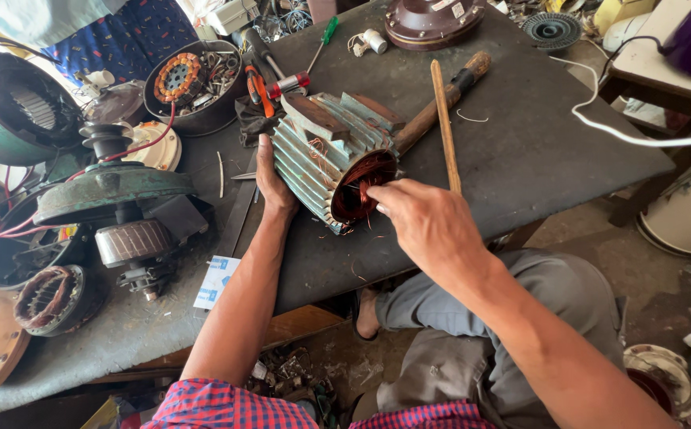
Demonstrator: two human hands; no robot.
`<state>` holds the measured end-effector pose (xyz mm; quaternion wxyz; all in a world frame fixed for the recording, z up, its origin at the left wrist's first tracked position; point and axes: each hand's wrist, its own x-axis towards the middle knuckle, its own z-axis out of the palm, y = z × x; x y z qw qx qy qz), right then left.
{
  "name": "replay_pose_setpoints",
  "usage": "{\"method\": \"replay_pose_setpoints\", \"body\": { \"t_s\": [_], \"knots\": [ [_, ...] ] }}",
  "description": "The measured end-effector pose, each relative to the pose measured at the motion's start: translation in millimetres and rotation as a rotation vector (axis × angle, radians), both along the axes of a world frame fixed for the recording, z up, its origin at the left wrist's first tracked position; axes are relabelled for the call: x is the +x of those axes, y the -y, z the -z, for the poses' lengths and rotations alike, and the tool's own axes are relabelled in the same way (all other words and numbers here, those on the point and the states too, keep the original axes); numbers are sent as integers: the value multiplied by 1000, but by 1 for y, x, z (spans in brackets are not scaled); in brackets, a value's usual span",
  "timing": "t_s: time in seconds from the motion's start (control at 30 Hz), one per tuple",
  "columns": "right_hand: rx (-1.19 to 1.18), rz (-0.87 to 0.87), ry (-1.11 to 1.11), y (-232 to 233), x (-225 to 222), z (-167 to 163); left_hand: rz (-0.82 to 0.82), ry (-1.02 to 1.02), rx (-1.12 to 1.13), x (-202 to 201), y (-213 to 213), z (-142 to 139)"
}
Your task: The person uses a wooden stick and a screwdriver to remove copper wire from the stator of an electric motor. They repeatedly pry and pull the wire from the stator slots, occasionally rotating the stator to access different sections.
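A finned, pale green motor housing (pixel 314 155) lies on its side on the dark workbench (pixel 520 135), its open end facing me with copper windings (pixel 365 175) inside. My left hand (pixel 272 181) presses flat against the housing's left side and steadies it. My right hand (pixel 421 222) is at the open mouth, fingertips pinching copper wire strands at the rim. A thin wooden stick (pixel 445 123) lies just right of the housing. A wooden-handled hammer (pixel 441 103) rests behind it.
At the left are dismantled fan motors (pixel 111 191), a wound stator (pixel 48 298) and a bowl of parts (pixel 191 83). Screwdrivers (pixel 278 79) lie at the back, a brown motor cover (pixel 433 20) further back. A white cable (pixel 639 135) crosses at the right.
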<state>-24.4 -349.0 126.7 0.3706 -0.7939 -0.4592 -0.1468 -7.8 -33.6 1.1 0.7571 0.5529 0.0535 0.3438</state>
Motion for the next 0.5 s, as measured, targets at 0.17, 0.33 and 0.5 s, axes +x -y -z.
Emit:
{"method": "replay_pose_setpoints", "body": {
  "t_s": [0.17,0.33,0.5],
  "knots": [
    [-24,-16,-39,6,0,-2,-22,-23,-22,2,0,1],
    [-91,1,-98,12,-3,-8,-11,-3,2,0,0,2],
    [-71,4,-165,16,-1,-13,-1,-20,-46,3,-2,2]
  ]
}}
